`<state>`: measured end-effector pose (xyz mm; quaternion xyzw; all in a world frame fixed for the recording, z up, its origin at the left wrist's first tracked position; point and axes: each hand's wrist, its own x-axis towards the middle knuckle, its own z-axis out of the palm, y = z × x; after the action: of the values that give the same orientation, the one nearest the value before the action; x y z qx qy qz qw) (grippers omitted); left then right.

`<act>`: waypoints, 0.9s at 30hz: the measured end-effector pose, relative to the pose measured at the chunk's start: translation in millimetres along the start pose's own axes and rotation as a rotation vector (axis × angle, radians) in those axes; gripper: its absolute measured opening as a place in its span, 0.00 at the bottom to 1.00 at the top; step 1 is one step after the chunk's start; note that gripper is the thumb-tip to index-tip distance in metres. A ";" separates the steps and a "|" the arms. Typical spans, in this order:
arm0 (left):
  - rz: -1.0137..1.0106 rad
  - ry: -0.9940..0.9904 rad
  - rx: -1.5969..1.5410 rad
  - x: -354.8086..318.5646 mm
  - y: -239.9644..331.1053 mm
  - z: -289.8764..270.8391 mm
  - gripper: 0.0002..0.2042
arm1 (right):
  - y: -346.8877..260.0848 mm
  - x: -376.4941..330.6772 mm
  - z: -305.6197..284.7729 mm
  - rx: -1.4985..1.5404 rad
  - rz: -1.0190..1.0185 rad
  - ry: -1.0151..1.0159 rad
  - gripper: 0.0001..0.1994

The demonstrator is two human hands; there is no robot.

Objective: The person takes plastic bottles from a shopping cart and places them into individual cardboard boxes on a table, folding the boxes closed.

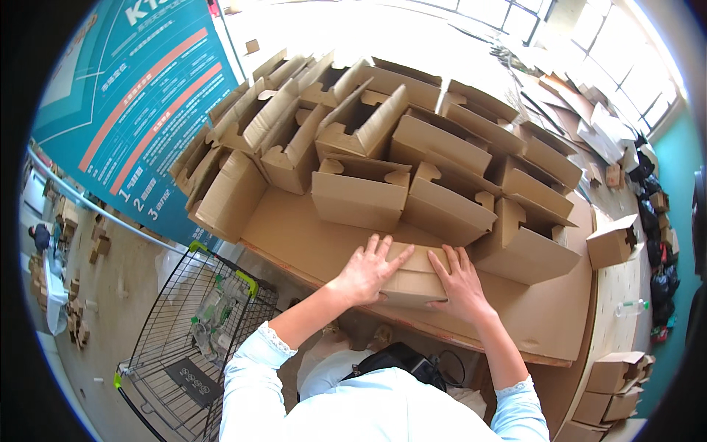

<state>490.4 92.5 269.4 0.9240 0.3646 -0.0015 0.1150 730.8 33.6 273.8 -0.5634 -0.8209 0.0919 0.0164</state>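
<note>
A small brown cardboard box (411, 281) with its top folded down lies at the near edge of the cardboard-covered table (283, 230). My left hand (366, 271) grips its left end, fingers over the top and thumb pointing inward. At the right end, my right hand (462, 286) holds it the same way, with the fingers spread over the top and the thumb low on the near side. Just beyond stand open-topped boxes with raised flaps: one in the middle (359, 197), another (448, 210) to its right, and a larger one (524, 247) by my right hand.
Several more open boxes (361, 121) crowd the far half of the table. A wire shopping cart (184, 324) holding plastic bottles stands at the left, below a teal banner (147, 110). Another box (613, 241) sits on the right; stacked cartons (607, 376) and black bags (663, 283) lie beyond.
</note>
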 end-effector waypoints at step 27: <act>-0.143 0.052 0.291 -99.6 -296.5 -56.4 0.56 | -223.2 262.8 69.4 -0.102 -0.146 0.280 0.47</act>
<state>212.8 247.3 270.2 0.9023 0.4283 -0.0385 -0.0299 420.1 190.6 223.3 -0.5096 -0.8530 -0.0306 0.1088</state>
